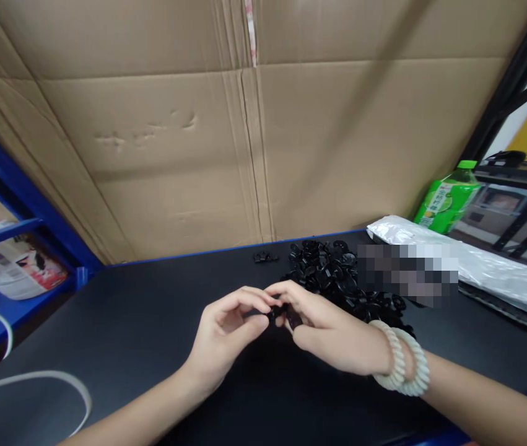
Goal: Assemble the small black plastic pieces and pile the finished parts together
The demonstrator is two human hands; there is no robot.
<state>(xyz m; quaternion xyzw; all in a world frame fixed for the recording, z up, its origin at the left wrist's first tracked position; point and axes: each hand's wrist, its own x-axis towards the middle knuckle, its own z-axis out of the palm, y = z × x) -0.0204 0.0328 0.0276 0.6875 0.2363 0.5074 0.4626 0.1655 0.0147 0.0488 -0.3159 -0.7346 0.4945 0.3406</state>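
Note:
My left hand [233, 331] and my right hand [321, 328] meet over the middle of the black tabletop. Between their fingertips is a small glossy black plastic part [274, 313], partly hidden by the fingers. The left thumb and fingers pinch it from the left. Curled around its other side are the right fingers, with a dark rounded piece [293, 319] showing under them. Just behind the right hand lies a heap of similar black parts [323, 266]. A few more black pieces [264, 257] lie apart at the back edge.
A silvery plastic-wrapped package [486, 257] lies on the right, with a green-labelled bottle [449, 195] behind it. Cardboard [161, 161] walls off the back. On the left are a blue rack [26, 229] and a white cable [54, 374] looping over the table.

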